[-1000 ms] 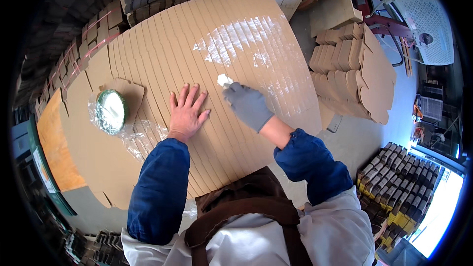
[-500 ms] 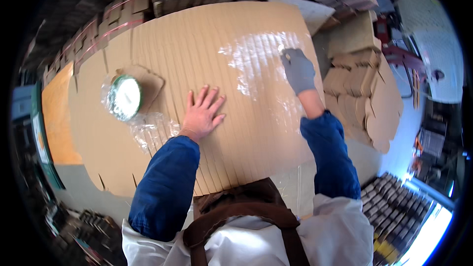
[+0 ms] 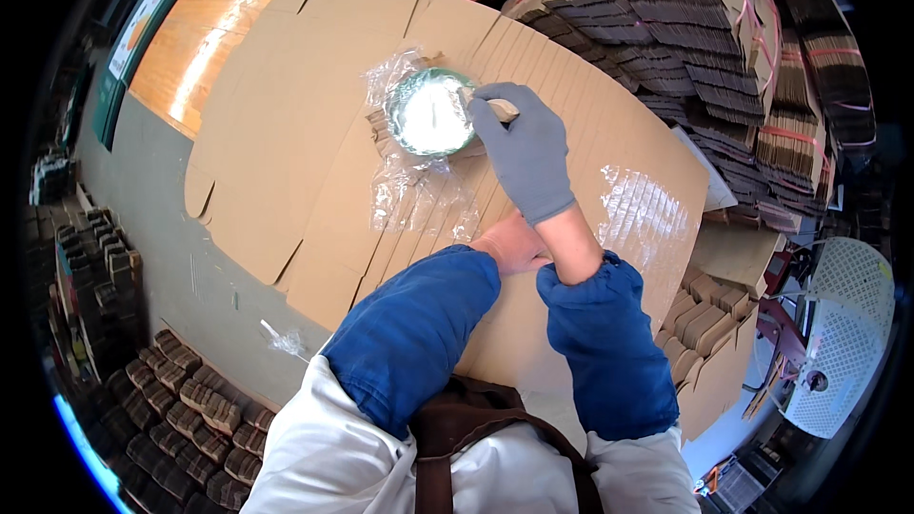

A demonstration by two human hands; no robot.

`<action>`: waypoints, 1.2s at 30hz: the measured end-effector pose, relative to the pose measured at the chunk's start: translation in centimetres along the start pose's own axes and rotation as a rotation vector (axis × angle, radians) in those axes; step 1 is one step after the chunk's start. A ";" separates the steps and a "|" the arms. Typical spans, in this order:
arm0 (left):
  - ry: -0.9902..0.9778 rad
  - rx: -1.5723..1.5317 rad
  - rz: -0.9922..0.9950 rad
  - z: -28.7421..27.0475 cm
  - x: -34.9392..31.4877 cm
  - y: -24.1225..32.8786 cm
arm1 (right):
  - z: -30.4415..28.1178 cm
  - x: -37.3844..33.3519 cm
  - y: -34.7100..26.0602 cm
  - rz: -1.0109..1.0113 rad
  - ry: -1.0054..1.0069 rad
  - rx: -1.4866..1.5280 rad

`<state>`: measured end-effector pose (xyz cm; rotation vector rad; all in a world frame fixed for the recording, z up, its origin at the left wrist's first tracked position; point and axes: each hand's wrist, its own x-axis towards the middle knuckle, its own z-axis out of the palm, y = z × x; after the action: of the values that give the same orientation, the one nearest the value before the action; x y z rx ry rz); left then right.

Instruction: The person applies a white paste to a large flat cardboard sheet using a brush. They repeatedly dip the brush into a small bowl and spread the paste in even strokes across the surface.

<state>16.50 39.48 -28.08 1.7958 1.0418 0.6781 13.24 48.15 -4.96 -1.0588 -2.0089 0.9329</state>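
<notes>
Right hand (image 3: pixel 528 148), grey-gloved, fingers closed round a pale wad (image 3: pixel 505 110) right of the green-rimmed tub (image 3: pixel 446 73); left hand (image 3: pixel 514 246), below-right of tub, grip hidden; hazard: knuckles catching its edge could spill white contents (image 3: pixel 430 116).

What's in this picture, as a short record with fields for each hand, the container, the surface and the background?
Right hand: grey-gloved, gripping a small pale object at the container's right edge
Left hand: bare, over the cardboard, mostly hidden by the right forearm
Container: round, green-rimmed, shiny whitish inside
Surface: overlapping cardboard sheets, with clear film near the container and a glossy patch to the right
Background: cardboard stacks bound with pink straps, upper right
</notes>
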 end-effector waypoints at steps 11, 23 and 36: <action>0.114 0.006 0.066 0.1 0.2 0.9 | 2.7 0.9 1.0 0.142 0.053 0.063; -0.005 0.244 0.144 -1.1 0.6 2.4 | 3.2 -0.8 9.8 0.825 0.297 1.565; -0.134 0.737 0.064 -4.5 0.5 7.3 | -14.3 -8.6 13.3 0.442 0.265 2.293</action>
<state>15.83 40.32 -19.58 2.4686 1.2404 0.1988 33.78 50.20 -10.46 -0.0589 0.3139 2.0386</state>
